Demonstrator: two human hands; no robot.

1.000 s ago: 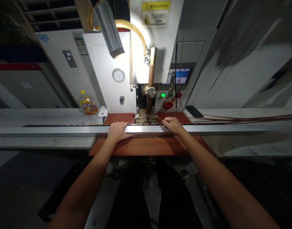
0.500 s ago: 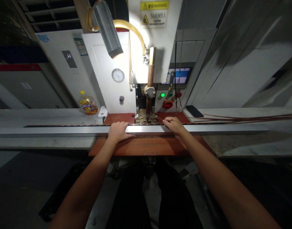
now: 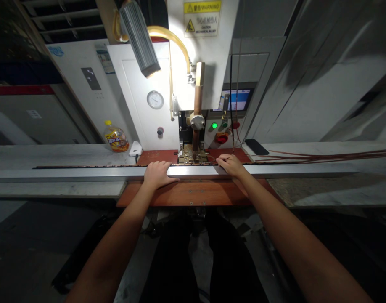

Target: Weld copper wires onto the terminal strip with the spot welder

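Open near, blocked far

Between the left hand and the right hand, a passage leads over the metal bar and the brown board. At its far end the upright rod stands in the way. A cord hangs just beyond the right hand. Far left, a bottle obstructs the worktop; far right, a phone and long wires do likewise.

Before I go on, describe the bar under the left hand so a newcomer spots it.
Find the white machine with the yellow warning label. In front of it, a long bar runs sideways under the left hand. Its bright silver metal sets it apart from the brown board it crosses.
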